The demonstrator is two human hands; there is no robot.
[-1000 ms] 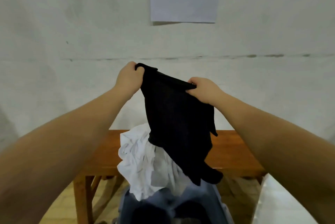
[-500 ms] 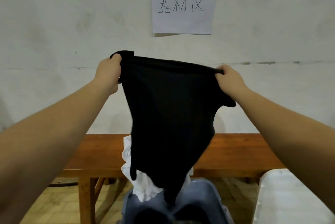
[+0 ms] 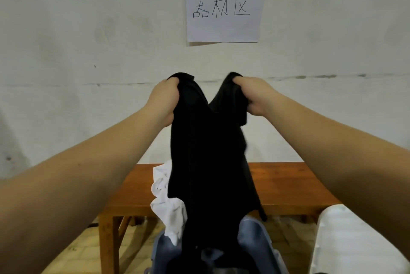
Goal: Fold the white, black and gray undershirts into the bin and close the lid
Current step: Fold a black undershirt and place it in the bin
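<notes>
Above bench (image 3: pixel 288 185), left hand (image 3: pixel 165 98), right hand (image 3: pixel 255 96) both grip black undershirt (image 3: pixel 208 151).

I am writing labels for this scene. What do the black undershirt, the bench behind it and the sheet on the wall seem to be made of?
Black undershirt: soft matte fabric, probably knit; it droops and bunches in both hands.
Bench: reddish-brown wood with a slight sheen, likely varnished.
Sheet: thin white paper with handwritten characters, its lower edge lifting off the wall.
</notes>
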